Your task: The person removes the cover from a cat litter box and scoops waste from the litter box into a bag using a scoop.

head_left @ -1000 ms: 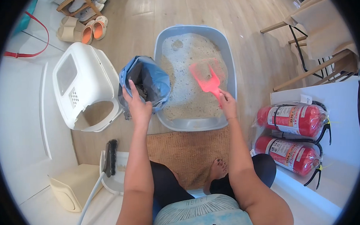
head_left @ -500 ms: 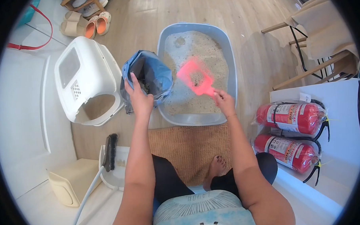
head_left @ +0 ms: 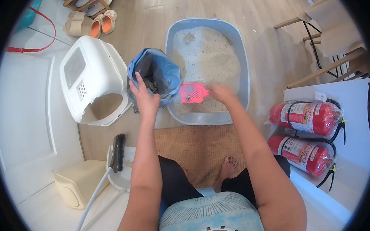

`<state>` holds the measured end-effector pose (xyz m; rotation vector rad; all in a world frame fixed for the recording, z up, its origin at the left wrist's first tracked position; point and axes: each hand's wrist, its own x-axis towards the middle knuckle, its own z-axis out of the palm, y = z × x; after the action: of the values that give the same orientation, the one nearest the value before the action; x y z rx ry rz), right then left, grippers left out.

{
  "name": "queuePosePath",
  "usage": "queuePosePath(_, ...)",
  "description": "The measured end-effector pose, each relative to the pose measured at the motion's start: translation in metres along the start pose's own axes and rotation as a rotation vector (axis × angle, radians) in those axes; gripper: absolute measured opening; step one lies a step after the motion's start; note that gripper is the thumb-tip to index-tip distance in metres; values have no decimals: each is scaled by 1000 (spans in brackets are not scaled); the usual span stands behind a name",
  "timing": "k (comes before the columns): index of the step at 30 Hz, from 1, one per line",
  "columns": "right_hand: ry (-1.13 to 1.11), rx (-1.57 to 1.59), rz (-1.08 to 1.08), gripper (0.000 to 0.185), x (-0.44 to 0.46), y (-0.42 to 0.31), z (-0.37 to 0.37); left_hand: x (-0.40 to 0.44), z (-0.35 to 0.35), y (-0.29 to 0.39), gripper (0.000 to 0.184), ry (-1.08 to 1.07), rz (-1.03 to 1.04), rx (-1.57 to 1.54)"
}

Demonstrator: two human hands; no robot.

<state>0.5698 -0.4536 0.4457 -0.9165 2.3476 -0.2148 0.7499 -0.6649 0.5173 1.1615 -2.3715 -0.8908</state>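
Observation:
My left hand grips the near left rim of a blue plastic bag, which stands open with grey clumps inside. Closed around the handle of a pink slotted litter scoop is my right hand, slightly blurred. A few small clumps lie in the scoop, whose front edge is right beside the bag's right side. Beneath the scoop is a grey litter box with sandy litter; part of its floor shows bare at the left.
A white litter box hood stands left of the bag. Nearer are a brush, a dustpan and a cream bin. A brown mat lies before me. Two wrapped fire extinguishers and a chair are at right.
The scoop has moved left from over the litter to the bag's side and turned to point left. Less litter is in it, and the pouring dust is gone. My left hand still holds the bag.

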Motion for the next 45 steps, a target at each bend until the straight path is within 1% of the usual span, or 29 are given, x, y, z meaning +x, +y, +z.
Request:
queuePosePath(2,-14,-114,-7,32,10,-12,3,1,0,2,100,-16,-14,-2)
queuePosePath(6,31,-93,-2,29,15,-6,16,1,1,-2,101,-15,3,22)
queuePosePath(8,98,142,-126,25,14,20,26,2,1,-1,101,-10,20,16)
queuePosePath(9,97,143,-127,25,10,25,26,1,0,1,101,-22,-5,11)
queuePosePath(10,58,189,-78,25,6,29,28,1,-1,2,101,-34,-31,7)
queuePosePath(11,19,235,-31,24,1,32,29,1,-1,1,101,-32,-33,10)
queuePosePath(12,15,237,-33,24,0,44,38,1,-2,0,102,-34,-25,10)
queuePosePath(14,114,537,-42,23,2,69,60,1,-2,-2,102,-36,-18,8)
queuePosePath(15,114,535,-40,23,-5,67,53,1,-2,-2,102,-24,-16,12)
queuePosePath(17,91,446,46,24,-24,60,28,2,1,-2,102,-17,-12,9)
queuePosePath(18,95,446,52,24,-25,61,26,3,1,-4,102,-6,-6,-6)
queuePosePath(20,256,462,70,24,-26,61,25,4,2,-8,103,-2,4,-21)
queuePosePath(21,262,465,77,24,-25,59,21,5,4,-12,102,31,11,-30)
queuePosePath(23,280,167,-17,26,-22,48,6,9,4,-16,102,49,31,-38)
queuePosePath(24,283,172,-6,26,-21,40,-2,11,3,-17,102,67,26,-41)
queuePosePath(26,315,-70,38,26,-11,21,-15,12,2,-18,102,82,20,-43)
queuePosePath(27,315,-65,41,26,-3,14,-19,13,0,-19,101,88,32,-60)
queuePosePath(29,249,-294,-1,28,16,1,-26,14,0,-20,100,91,44,-72)
queuePosePath(30,248,-291,1,28,24,-7,-30,14,0,-20,100,94,54,-74)
queuePosePath(32,153,-306,3,28,37,-23,-36,14,0,-20,99,94,65,-72)
queuePosePath(35,137,-341,-48,26,59,-32,-30,14,-1,-19,99,87,45,-70)
queuePosePath(39,107,-231,-20,28,60,-21,-29,13,-4,-21,99,68,41,-77)
queuePosePath(41,81,-142,-117,27,62,9,-16,13,-4,-21,99,63,34,-69)
queuePosePath(42,85,-141,-119,27,62,22,-3,13,-4,-22,100,59,36,-73)
queuePosePath(44,151,219,-99,24,58,42,24,12,-3,-23,100,59,36,-76)
queuePosePath(45,151,220,-101,24,52,47,28,11,-3,-24,100,58,37,-65)
